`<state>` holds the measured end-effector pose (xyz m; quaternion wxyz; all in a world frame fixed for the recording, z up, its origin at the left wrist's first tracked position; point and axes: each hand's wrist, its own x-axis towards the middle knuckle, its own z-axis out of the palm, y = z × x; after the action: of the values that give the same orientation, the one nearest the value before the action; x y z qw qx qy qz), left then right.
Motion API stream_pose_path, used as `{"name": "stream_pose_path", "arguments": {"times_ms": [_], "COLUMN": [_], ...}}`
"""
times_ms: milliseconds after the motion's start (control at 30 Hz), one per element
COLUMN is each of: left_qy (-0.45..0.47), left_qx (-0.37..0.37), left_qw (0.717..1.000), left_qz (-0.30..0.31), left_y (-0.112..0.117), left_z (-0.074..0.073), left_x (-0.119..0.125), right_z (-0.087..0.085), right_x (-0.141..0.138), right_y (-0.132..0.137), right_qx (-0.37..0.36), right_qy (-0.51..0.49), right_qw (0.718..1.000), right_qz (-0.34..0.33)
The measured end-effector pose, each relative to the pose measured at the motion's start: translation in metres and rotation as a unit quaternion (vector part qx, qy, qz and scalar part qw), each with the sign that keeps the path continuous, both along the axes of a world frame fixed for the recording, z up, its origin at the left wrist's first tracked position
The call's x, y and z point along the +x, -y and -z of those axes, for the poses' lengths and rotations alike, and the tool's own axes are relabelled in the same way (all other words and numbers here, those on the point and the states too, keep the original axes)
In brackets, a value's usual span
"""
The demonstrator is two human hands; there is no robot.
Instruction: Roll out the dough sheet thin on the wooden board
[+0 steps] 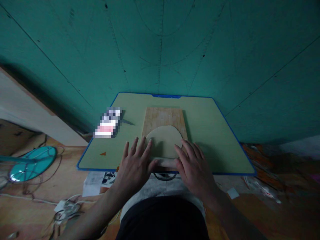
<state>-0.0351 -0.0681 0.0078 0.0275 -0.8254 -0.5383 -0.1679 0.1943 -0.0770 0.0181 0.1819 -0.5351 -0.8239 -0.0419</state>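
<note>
A pale, flat round of dough (165,140) lies over the near part of a wooden board (163,115). Across the dough's near edge runs a light rolling pin (165,162), its middle showing between my thumbs. My left hand (135,163) rests palm down over the pin's left end, fingers stretched forward and spread. Over the right end lies my right hand (195,166), palm down too, its fingers extended and slightly apart. Both thumbs touch or nearly touch the pin. The pin's ends are hidden under my hands.
The board sits on a small light-topped table (220,146) with a blue rim. To the left are a blurred-out flat object (108,123), a knife blade (128,122) and a small orange scrap (103,153). A green wall (160,50) stands behind; cables (68,208) lie on the floor.
</note>
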Motion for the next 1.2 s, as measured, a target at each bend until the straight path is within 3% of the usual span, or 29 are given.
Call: {"name": "stream_pose_path", "arguments": {"times_ms": [200,433,567,700,867,1033,1200], "left_qy": [0.01,-0.006,-0.013,-0.016,-0.013,-0.032,-0.044], "left_qx": [0.002,-0.006,-0.015,-0.039,-0.062,0.043,0.024], "left_qw": [0.999,0.998,0.995,0.993,0.991,0.997,0.999], "left_qz": [-0.033,-0.058,-0.095,-0.109,-0.116,-0.052,-0.009], "left_y": [-0.051,-0.112,-0.13,-0.127,-0.107,-0.074,-0.063], "left_z": [-0.004,-0.019,-0.024,-0.025,-0.026,-0.016,-0.01], "left_x": [0.012,0.025,0.03,0.03,0.025,0.028,0.036], "right_z": [0.002,-0.001,-0.008,-0.01,-0.004,0.0,-0.005], "right_x": [0.017,0.019,0.014,0.008,0.002,-0.001,-0.005], "right_y": [-0.045,-0.112,-0.115,-0.082,-0.054,-0.07,-0.094], "right_qx": [0.007,-0.029,0.003,0.054,-0.001,-0.025,-0.046], "right_qy": [0.005,-0.007,0.004,-0.001,0.024,0.053,0.048], "right_qw": [0.998,0.994,0.992,0.995,0.995,0.992,0.989], "right_qz": [0.062,0.106,0.122,0.087,0.093,0.115,0.131]}}
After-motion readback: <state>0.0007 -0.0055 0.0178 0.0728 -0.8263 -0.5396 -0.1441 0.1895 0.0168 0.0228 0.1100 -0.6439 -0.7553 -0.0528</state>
